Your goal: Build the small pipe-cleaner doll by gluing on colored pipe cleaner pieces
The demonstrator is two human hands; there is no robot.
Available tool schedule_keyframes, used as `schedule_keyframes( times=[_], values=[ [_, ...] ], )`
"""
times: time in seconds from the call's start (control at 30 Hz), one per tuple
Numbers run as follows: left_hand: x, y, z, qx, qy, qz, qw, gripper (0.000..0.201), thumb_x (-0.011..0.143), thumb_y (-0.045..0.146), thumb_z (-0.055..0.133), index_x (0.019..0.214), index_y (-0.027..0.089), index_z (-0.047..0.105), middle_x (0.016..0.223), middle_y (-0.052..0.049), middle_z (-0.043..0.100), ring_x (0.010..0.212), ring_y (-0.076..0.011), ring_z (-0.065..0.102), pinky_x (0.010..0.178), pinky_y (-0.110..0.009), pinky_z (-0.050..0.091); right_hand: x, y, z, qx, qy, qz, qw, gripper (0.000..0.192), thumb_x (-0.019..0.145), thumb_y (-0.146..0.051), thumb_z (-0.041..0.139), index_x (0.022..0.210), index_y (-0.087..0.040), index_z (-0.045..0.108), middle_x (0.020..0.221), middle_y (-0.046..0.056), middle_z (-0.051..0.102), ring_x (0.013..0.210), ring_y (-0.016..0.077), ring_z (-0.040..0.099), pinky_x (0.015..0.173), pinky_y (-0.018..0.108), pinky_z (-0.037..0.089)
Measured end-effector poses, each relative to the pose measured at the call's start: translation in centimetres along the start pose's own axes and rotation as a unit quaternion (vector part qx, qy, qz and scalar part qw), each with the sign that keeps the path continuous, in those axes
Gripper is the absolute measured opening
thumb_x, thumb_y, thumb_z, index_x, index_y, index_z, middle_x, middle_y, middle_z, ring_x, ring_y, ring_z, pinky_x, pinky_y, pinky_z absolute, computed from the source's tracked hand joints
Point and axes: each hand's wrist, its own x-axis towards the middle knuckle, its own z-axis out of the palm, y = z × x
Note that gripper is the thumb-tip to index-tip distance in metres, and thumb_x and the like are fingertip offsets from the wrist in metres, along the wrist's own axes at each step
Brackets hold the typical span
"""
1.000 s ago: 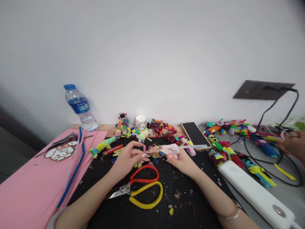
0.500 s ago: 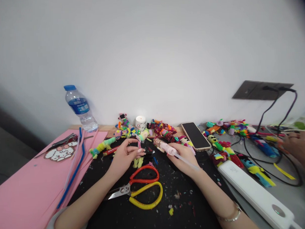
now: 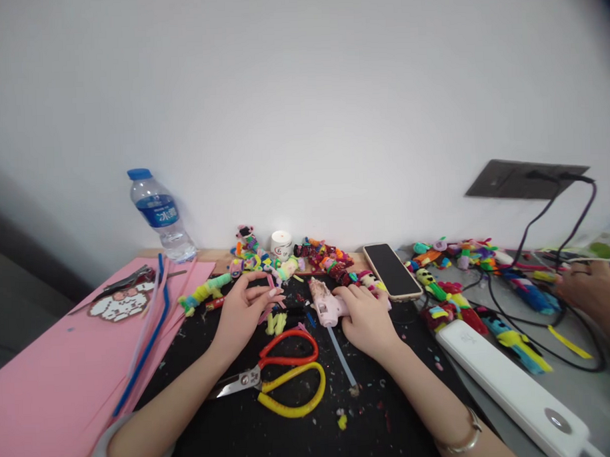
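Black mat (image 3: 272, 436): covers the middle of the table, littered with small scraps; bears both hands and the tools.
Pink paper (image 3: 44, 371): stacked at the left, a blue chenille stem (image 3: 149, 344) lying across it, a water bottle (image 3: 160, 217) standing behind.
Power strip (image 3: 510, 384): white, lying to the right of the mat, dark cables looping beyond it.
Scissors (image 3: 283, 379): red and yellow handles, flat on the mat between the forearms, just nearer than both hands.
Right hand (image 3: 365, 318): palm down, fingers curled over the handle of the pink glue gun (image 3: 328, 306); closed loosely on it, gun body resting on the mat, nozzle pointing away toward the wall, clear glue stick (image 3: 342, 360) trailing back from it.
Left hand (image 3: 242, 310): fingers partly curled, thumb and fingertips pinching a short pink piece (image 3: 272, 288) of chenille stem; small yellow and green pieces just beside it on the mat.
Another person's hand (image 3: 587, 288): at the far right edge, among cables and craft figures, well apart.
Risk, burn: likely hot nozzle close to the left fingertips; a careless reach across could bring skin against it.
Risk, glue: drips possible onto mat or nearby pieces while the gun lies flat.
Risk, tangle: scraps and figures crowded around the nozzle could stick to it.
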Motion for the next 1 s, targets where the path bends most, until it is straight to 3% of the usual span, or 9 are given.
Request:
schedule_keyframes(
  times=[0.3, 0.57, 0.67, 0.73, 0.87, 1.0],
  values=[
    [-0.3, 0.5, 0.3, 0.008, -0.009, -0.027, 1.0, 0.041, 0.073, 0.035, 0.072, 0.104, 0.021, 0.049, 0.082, -0.003, 0.074, 0.079, -0.0194, 0.073, 0.053, -0.016, 0.049, 0.3, 0.8, 0.6, 0.035, 0.014, 0.045, 0.998, 0.051, 0.069, -0.009, 0.047, 0.117, -0.022, 0.058, 0.111, 0.007, 0.064, 0.103, 0.0243, 0.053, 0.088, 0.039, 0.025],
    [-0.4, 0.6, 0.4, 0.023, -0.015, -0.026, 0.999, 0.041, 0.073, 0.037, 0.071, 0.103, 0.021, 0.048, 0.081, -0.004, 0.074, 0.08, -0.0198, 0.073, 0.05, -0.015, 0.048, 0.2, 0.8, 0.5, 0.031, -0.003, 0.018, 0.999, 0.061, 0.066, -0.005, 0.046, 0.121, -0.027, 0.056, 0.112, 0.007, 0.06, 0.11, 0.0287, 0.046, 0.085, 0.041, 0.029],
    [-0.4, 0.6, 0.4, 0.023, -0.016, -0.025, 0.999, 0.042, 0.073, 0.038, 0.072, 0.103, 0.02, 0.048, 0.08, -0.004, 0.074, 0.08, -0.0204, 0.073, 0.051, -0.015, 0.048, 0.3, 0.8, -0.5, 0.048, 0.029, 0.012, 0.998, 0.05, 0.067, -0.007, 0.049, 0.113, -0.025, 0.059, 0.113, 0.008, 0.057, 0.111, 0.0288, 0.046, 0.085, 0.04, 0.031],
    [-0.3, 0.5, 0.4, 0.025, -0.016, -0.026, 0.999, 0.042, 0.073, 0.038, 0.071, 0.104, 0.02, 0.048, 0.081, -0.004, 0.074, 0.08, -0.0205, 0.073, 0.052, -0.016, 0.049, 0.4, 0.9, -1.5, 0.081, 0.052, -0.007, 0.995, 0.029, 0.077, -0.012, 0.047, 0.101, -0.021, 0.061, 0.104, 0.008, 0.06, 0.101, 0.0246, 0.051, 0.081, 0.035, 0.035],
    [-0.3, 0.2, 0.3, 0.019, -0.026, -0.021, 0.999, 0.041, 0.074, 0.036, 0.071, 0.105, 0.021, 0.048, 0.081, -0.003, 0.074, 0.08, -0.0194, 0.073, 0.057, -0.018, 0.052, 0.5, 0.9, -3.3, 0.131, -0.079, -0.071, 0.986, 0.012, 0.084, -0.019, 0.048, 0.084, -0.02, 0.06, 0.065, -0.001, 0.057, 0.06, 0.0131, 0.052, 0.059, 0.023, 0.034],
    [-0.2, 0.1, 0.3, 0.019, -0.029, -0.018, 0.999, 0.042, 0.073, 0.036, 0.071, 0.104, 0.02, 0.049, 0.081, -0.004, 0.074, 0.08, -0.0209, 0.073, 0.063, -0.023, 0.054, 0.3, 0.6, -3.7, 0.098, -0.155, -0.076, 0.98, 0.008, 0.078, -0.019, 0.057, 0.07, -0.02, 0.059, 0.059, -0.003, 0.057, 0.053, 0.0102, 0.05, 0.055, 0.022, 0.029]
  ],
)
